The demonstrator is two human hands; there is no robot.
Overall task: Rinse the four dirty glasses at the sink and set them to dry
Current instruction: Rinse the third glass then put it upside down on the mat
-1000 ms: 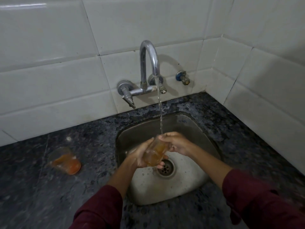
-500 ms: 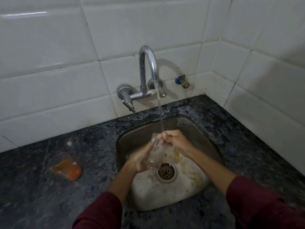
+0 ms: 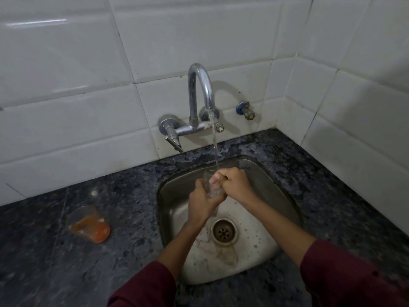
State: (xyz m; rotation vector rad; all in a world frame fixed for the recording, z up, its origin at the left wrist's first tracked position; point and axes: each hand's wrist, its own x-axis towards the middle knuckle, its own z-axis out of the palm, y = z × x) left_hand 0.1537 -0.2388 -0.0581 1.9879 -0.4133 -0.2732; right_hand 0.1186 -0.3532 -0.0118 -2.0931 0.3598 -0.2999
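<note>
glass: held upright over the sink, under the tap, so the water falls inside.
left hand: fingers wrap the glass body to keep it steady.
right hand: fingers reach inside the rim, probably to rub.
dirty glass: waits on the counter, left of the sink.

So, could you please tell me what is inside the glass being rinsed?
Right-hand fingers reach into the glass under the stream. The left hand covers its lower part, so any residue is hidden.
</note>
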